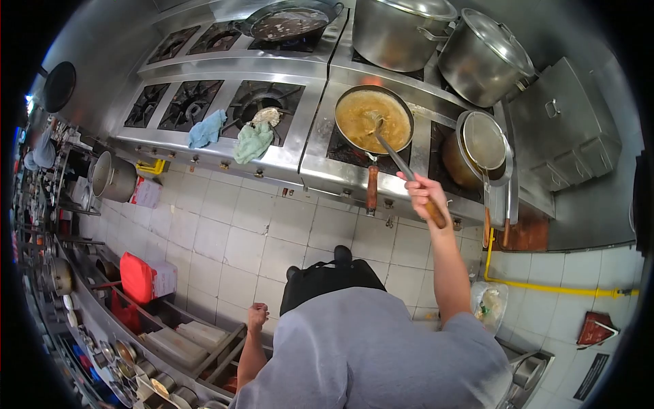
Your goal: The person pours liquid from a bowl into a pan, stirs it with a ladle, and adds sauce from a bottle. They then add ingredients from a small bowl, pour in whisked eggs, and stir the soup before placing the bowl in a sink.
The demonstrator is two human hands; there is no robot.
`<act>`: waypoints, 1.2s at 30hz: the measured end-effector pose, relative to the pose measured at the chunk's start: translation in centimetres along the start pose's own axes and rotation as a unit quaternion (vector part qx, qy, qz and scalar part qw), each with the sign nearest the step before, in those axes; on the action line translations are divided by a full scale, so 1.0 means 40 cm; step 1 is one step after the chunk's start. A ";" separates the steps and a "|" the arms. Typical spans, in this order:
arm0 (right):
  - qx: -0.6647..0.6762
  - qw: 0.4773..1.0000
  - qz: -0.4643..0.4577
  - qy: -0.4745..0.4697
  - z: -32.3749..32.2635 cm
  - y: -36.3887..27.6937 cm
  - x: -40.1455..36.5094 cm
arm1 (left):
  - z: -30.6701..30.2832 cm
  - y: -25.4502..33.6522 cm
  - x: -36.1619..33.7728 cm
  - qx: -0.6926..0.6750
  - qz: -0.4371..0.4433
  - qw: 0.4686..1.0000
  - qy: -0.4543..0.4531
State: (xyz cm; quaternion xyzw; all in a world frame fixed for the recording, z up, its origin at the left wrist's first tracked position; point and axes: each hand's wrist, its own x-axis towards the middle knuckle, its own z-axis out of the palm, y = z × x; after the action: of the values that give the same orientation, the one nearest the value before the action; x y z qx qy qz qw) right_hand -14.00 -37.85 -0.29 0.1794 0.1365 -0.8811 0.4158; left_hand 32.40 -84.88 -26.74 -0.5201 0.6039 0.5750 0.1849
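My right hand [428,198] is closed round the wooden handle of a ladle [396,155]. The ladle's metal shaft slants up to the left, and its head dips into a thick yellow-brown sauce [361,112]. That sauce fills a round pan [411,129] on a burner, with an orange glow at its far rim. The pan's wooden handle [372,191] points towards me over the stove's front edge, and neither hand touches it. Low at my left side, my left hand [257,315] hangs with curled fingers, away from the stove; nothing shows in it.
Two large lidded pots [402,37] [485,61] stand behind the pan. To its right, a strainer [485,140] lies over another pan. Cloths [253,142] lie on the left stove edge. A wok [289,24] sits at the back. A counter with containers [180,347] runs along my left.
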 end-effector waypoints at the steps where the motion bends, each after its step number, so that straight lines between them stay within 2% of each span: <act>1: -0.098 0.992 -0.042 0.063 -0.017 0.017 0.013 | 0.007 -0.014 0.012 0.008 0.001 1.000 -0.003; 3: -0.291 0.931 -0.121 0.183 -0.021 0.098 0.050 | 0.014 -0.013 0.017 0.009 0.007 1.000 0.000; 4: -0.304 0.922 -0.108 0.214 0.016 0.131 0.038 | 0.019 -0.005 0.008 0.001 0.013 1.000 0.006; 6: -0.227 0.954 -0.062 0.187 0.045 0.130 -0.007 | 0.030 -0.010 0.001 -0.013 0.017 1.000 0.014; 8: -0.194 0.970 -0.005 0.145 0.069 0.061 -0.062 | 0.037 -0.032 -0.003 -0.016 0.013 1.000 0.014; 9: -0.260 0.954 -0.016 0.146 0.105 0.051 -0.088 | 0.041 -0.039 -0.017 -0.012 0.009 1.000 0.012; 10: -0.378 0.907 -0.040 0.183 0.100 0.058 -0.090 | 0.044 -0.043 -0.024 -0.009 0.007 1.000 0.011; 12: -0.595 0.763 -0.082 0.240 0.096 0.079 -0.085 | 0.051 -0.046 -0.031 -0.014 0.008 1.000 0.016; 13: -0.648 0.705 -0.107 0.268 0.079 0.077 -0.078 | 0.050 -0.055 -0.032 -0.021 0.007 1.000 0.021; 16: -0.825 0.411 -0.282 0.267 -0.040 0.024 -0.035 | 0.051 -0.081 -0.063 -0.023 0.014 0.999 0.035; 17: -0.815 0.416 -0.298 0.273 -0.056 0.019 -0.026 | 0.054 -0.086 -0.075 -0.023 0.014 0.999 0.039; 20: -0.747 0.547 -0.205 0.318 -0.092 0.032 0.001 | 0.064 -0.107 -0.097 -0.029 0.003 0.998 0.052; 21: -0.630 0.701 -0.146 0.301 -0.100 0.052 -0.004 | 0.067 -0.118 -0.105 -0.032 -0.004 0.998 0.056; 22: -0.538 0.792 -0.128 0.261 -0.067 0.066 -0.017 | 0.071 -0.128 -0.120 -0.036 -0.011 0.997 0.060; 23: -0.434 0.868 -0.107 0.217 -0.038 0.078 -0.027 | 0.075 -0.152 -0.128 -0.052 -0.004 0.997 0.048; 25: -0.192 0.976 -0.052 0.088 -0.034 0.076 -0.033 | 0.079 -0.193 -0.144 -0.083 0.013 0.996 0.024; 28: -0.137 0.989 -0.048 0.033 -0.049 0.093 -0.045 | 0.094 -0.225 -0.147 -0.044 -0.023 0.999 0.012; 32: -0.328 0.927 -0.115 0.143 0.001 0.144 -0.055 | 0.060 -0.244 -0.133 -0.061 -0.038 0.997 0.016; 34: -0.484 0.830 -0.160 0.224 0.015 0.173 -0.044 | 0.018 -0.247 -0.120 -0.085 -0.042 0.995 0.023; 36: -0.615 0.706 -0.197 0.291 0.021 0.189 -0.025 | -0.028 -0.242 -0.103 -0.094 -0.038 0.994 0.031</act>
State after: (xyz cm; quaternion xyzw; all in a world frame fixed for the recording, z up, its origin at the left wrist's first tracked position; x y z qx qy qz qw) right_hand -7.67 -42.14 0.19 0.1008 0.7944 -0.5679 0.1905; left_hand 42.55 -82.22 -27.91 -0.5757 0.5323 0.6051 0.1380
